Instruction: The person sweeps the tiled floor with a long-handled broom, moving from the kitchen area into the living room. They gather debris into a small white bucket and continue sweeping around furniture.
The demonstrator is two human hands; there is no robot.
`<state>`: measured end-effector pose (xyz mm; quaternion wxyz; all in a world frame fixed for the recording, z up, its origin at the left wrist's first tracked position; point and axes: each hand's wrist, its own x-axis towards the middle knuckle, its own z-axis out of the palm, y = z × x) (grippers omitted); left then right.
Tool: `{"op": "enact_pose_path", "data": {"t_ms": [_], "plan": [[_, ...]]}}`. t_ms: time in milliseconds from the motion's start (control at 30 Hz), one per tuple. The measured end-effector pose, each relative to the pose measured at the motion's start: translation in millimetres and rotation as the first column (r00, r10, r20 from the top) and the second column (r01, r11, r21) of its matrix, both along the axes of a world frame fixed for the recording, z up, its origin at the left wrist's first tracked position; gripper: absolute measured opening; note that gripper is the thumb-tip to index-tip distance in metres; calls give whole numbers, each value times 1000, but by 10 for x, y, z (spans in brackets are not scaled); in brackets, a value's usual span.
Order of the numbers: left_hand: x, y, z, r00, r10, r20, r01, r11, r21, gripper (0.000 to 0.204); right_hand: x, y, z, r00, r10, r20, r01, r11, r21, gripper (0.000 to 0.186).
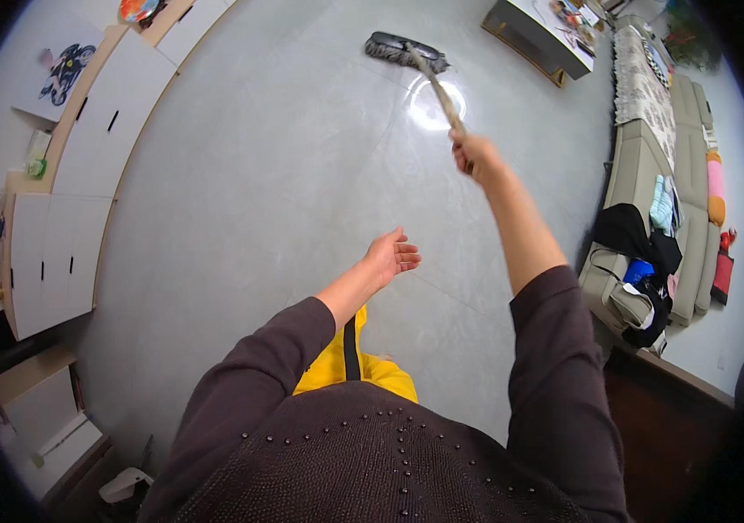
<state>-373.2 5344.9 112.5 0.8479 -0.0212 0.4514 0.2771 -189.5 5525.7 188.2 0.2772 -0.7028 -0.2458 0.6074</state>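
Observation:
My right hand (475, 157) is wrapped round the upper end of a long, light-coloured mop handle (438, 90). The handle runs away from me to a wide, dark mop head (405, 51) with grey fringe, which rests on the shiny grey floor (258, 166). My left hand (392, 255) is held out in front of my body, fingers apart and nothing in it. Both arms wear dark sleeves pushed up the forearm. Below my left hand, yellow trousers (356, 353) with a black stripe show.
White cabinets (115, 126) line the left side. On the right stands a grey-green sofa (629, 179) with clothes and a bag heaped on its near end. A low table (539, 39) with clutter on it sits at the far right. A ceiling light reflects off the floor near the mop.

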Motion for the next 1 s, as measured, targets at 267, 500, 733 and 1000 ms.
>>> {"op": "enact_pose_path", "data": {"t_ms": [267, 500, 733, 1000], "plan": [[-5, -539, 105, 985, 0, 171, 17, 995, -100, 42, -196, -1991, 474, 1000, -4, -27, 5, 999, 49, 31], [498, -1310, -71, 926, -366, 90, 369, 929, -20, 72, -368, -5553, 1270, 994, -38, 105, 55, 984, -171, 18], [550, -4011, -266, 848, -530, -2, 443, 711, -546, 62, -638, -7768, 2013, 883, 167, 438, -68, 970, -233, 41], [-105, -4340, -328, 746, -660, 92, 603, 610, -515, 64, -1180, -8066, 2175, 834, 262, 485, -90, 933, -349, 43]]}}
